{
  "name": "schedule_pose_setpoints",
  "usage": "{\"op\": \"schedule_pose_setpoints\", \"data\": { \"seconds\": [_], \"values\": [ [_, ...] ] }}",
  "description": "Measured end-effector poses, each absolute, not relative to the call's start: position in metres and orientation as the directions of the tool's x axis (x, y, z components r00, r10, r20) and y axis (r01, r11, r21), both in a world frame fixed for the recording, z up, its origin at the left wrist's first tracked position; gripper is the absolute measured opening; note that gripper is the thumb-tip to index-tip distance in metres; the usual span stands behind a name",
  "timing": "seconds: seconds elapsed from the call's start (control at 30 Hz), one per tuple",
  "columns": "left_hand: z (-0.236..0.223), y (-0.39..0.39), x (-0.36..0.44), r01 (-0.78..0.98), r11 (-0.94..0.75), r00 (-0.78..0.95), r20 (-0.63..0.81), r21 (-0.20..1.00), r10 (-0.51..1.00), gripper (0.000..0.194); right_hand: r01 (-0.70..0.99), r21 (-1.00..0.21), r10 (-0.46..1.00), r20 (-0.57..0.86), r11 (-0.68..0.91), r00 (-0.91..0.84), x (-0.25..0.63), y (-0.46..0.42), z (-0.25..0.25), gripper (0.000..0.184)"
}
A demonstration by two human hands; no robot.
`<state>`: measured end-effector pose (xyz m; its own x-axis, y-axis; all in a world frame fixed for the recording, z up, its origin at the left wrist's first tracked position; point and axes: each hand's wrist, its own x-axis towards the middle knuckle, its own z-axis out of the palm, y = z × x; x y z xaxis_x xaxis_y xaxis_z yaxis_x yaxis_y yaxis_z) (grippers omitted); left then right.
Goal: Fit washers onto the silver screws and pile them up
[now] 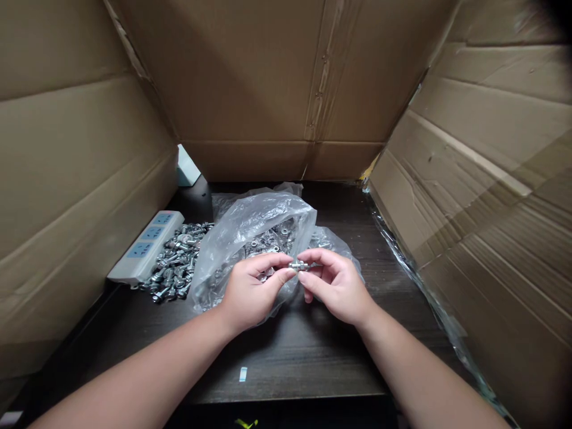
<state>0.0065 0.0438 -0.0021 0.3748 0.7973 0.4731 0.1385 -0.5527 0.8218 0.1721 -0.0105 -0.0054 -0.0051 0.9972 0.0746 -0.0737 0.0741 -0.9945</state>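
Note:
Between my two hands, a small silvery metal bolt (298,266) with what looks like a nut or washers on it lies roughly level. My left hand (252,286) pinches its left end between thumb and forefinger. At the other end, my right hand (335,285) pinches it the same way, the remaining fingers curled underneath. Just behind the hands stands a clear plastic bag (257,208), its mouth gaping, with loose nuts and small metal parts (277,241) inside. A pile of bolts (176,265) lies to the left of the bag.
A white power strip (147,247) rests beside the bolt pile. Cardboard walls (250,77) enclose the dark wooden table (313,363) at the back and both sides. A small white-and-blue sticker (243,374) is near the front edge. A white object (187,167) stands at the back left corner.

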Motion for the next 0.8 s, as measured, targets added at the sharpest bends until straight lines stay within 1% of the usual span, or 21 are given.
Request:
{"op": "schedule_pose_setpoints", "data": {
  "seconds": [0.13,0.2,0.3,0.37,0.43,0.53,0.6,0.67,0.8],
  "values": [
    [-0.0019,0.0441,0.0056,0.158,-0.665,0.400,0.568,0.730,0.719,0.006,-0.103,-0.993,0.998,0.061,0.060,-0.011,0.1733,-0.0095,-0.0038,0.024],
    [-0.0016,0.0449,0.0044,0.150,-0.738,0.431,0.629,0.657,0.647,0.007,-0.122,-0.991,0.998,0.055,0.051,-0.037,0.1756,-0.0087,-0.0040,0.024],
    [-0.0011,0.0463,0.0024,0.082,-0.829,0.474,0.710,0.553,0.521,0.013,-0.189,-0.982,0.995,0.025,0.007,-0.093,0.1793,-0.0073,-0.0068,0.022],
    [-0.0011,0.0467,0.0016,0.046,-0.857,0.493,0.735,0.513,0.466,0.017,-0.239,-0.969,0.990,-0.022,-0.054,-0.136,0.1801,-0.0065,-0.0094,0.026],
    [-0.0016,0.0465,0.0013,0.037,-0.867,0.504,0.740,0.497,0.446,0.018,-0.261,-0.957,0.982,-0.088,-0.130,-0.165,0.1792,-0.0058,-0.0112,0.035],
    [-0.0024,0.0456,0.0021,0.051,-0.862,0.488,0.741,0.504,0.462,0.016,-0.264,-0.943,0.975,-0.167,-0.201,-0.148,0.1764,-0.0043,-0.0120,0.047],
    [-0.0022,0.0450,0.0030,0.073,-0.844,0.470,0.728,0.532,0.499,0.012,-0.272,-0.943,0.980,-0.170,-0.193,-0.105,0.1753,-0.0033,-0.0117,0.050],
    [-0.0013,0.0444,0.0038,0.102,-0.808,0.463,0.691,0.580,0.555,0.008,-0.282,-0.949,0.990,-0.127,-0.140,-0.064,0.1753,-0.0028,-0.0112,0.047],
    [0.0004,0.0434,0.0045,0.160,-0.702,0.410,0.600,0.694,0.687,0.006,-0.252,-0.967,0.999,0.042,0.044,0.013,0.1761,-0.0049,-0.0092,0.027]
  ]
}}
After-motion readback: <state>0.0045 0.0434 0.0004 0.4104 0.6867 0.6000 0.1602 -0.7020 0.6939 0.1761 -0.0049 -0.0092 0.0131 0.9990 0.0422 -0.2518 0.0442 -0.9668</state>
